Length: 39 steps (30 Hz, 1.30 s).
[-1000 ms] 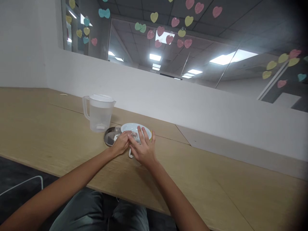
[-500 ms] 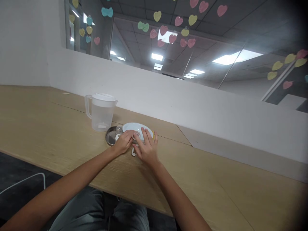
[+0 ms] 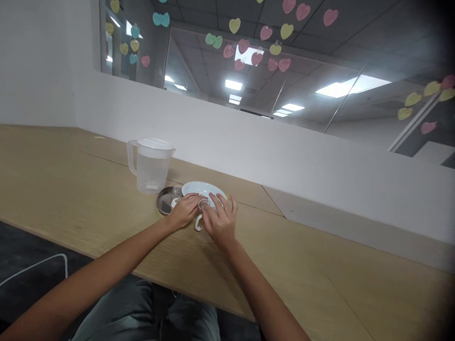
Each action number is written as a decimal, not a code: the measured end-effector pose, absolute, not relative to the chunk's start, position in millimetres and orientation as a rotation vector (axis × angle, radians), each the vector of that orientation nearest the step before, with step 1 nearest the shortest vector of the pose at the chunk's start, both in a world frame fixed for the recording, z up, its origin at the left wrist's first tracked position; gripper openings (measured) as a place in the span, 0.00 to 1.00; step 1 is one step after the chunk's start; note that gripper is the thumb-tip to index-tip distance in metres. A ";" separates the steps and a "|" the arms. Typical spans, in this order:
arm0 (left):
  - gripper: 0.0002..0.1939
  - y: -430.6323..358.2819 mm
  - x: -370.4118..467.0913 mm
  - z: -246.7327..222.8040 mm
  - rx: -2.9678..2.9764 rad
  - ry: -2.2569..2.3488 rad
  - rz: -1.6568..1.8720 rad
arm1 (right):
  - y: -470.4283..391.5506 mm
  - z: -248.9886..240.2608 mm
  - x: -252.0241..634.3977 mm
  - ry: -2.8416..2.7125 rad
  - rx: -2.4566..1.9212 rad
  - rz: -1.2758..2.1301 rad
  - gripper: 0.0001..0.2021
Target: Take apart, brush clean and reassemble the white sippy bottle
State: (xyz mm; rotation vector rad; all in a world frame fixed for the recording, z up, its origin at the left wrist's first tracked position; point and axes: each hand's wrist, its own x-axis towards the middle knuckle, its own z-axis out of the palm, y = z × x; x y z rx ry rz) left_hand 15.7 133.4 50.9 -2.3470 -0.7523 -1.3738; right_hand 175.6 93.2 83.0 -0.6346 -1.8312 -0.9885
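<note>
Clear vessel sits between bent left fingers and half-spread right fingers, touching both, exact grip unclear.

The surface is tan with fine grain streaks and thin dark seams. The jug is translucent whitish, its lid white. The bowl is pale bluish white, the tray dark grey, the handle white. Hearts come in pink and yellow; bows in blue and green. Wall white, trousers grey-green, cable white, floor dark grey.
</note>
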 end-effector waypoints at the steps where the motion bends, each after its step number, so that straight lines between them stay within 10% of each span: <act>1: 0.16 133.1 16.3 51.3 -2.355 -0.736 -1.357 | 93.5 82.6 176.1 -1.826 -0.629 -0.976 0.04; 39: 0.16 148.6 19.7 45.4 -2.415 -0.930 -1.529 | 67.3 99.5 176.3 -1.698 -0.341 -0.930 0.06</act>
